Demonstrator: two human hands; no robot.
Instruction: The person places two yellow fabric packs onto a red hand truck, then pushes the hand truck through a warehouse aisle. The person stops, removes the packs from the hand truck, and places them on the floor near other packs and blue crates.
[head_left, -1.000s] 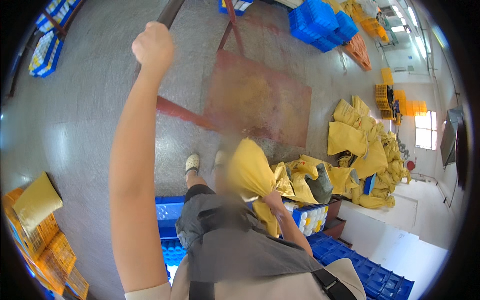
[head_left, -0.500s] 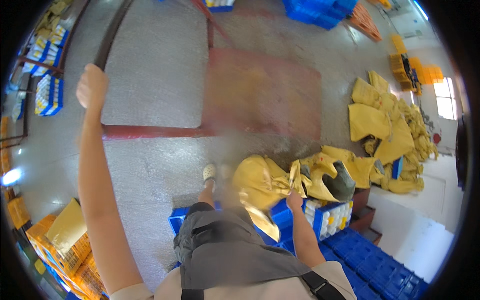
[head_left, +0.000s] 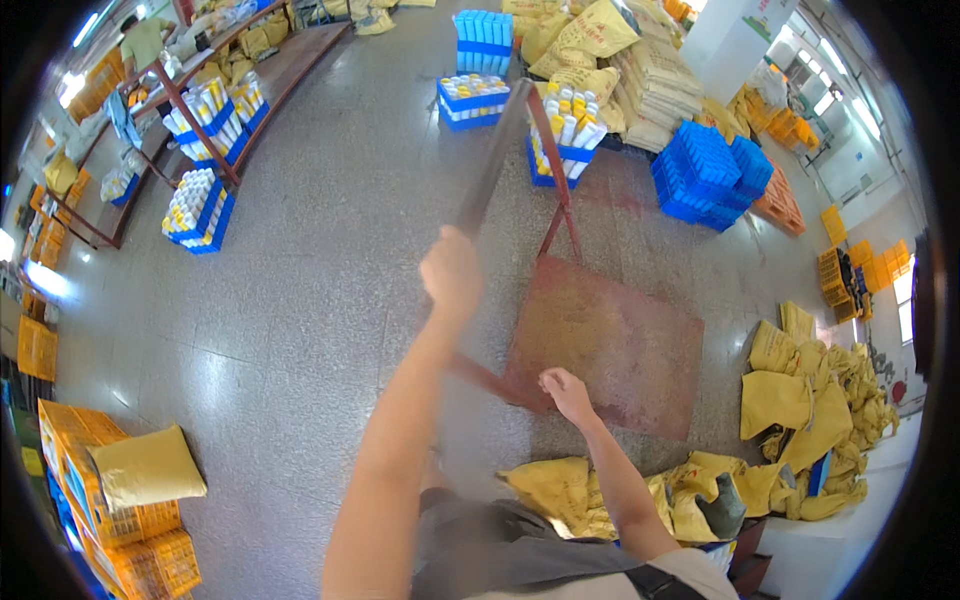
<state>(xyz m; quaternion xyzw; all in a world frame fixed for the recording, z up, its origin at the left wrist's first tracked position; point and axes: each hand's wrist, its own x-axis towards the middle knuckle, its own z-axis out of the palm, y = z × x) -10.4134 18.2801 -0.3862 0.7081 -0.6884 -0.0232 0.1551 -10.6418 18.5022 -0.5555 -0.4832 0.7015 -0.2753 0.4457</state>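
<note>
My left hand [head_left: 452,272] is wrapped round the dark handle bar [head_left: 490,165] of a flatbed cart, whose flat red platform [head_left: 620,350] stands low over the floor. My right hand [head_left: 568,393] hangs above the near edge of that platform, fingers curled in and nothing visible in them. Below it, close to my right forearm, lie crumpled yellow sacks [head_left: 690,495], one with a dark grey inside showing. They rest beside my legs, apart from the hand.
Blue crates [head_left: 470,108] of white and yellow bottles stand ahead, another crate [head_left: 565,160] behind the cart. Stacked blue crates [head_left: 705,175] sit at the far right, a sack pile [head_left: 810,400] nearer. Orange crates [head_left: 150,550] bear a yellow sack at left. A person [head_left: 143,45] stands far left.
My right hand has let go of the yellow sack and moved forward over the cart's platform. My left hand stays on the bar. The view has shifted up, showing more floor and crates.
</note>
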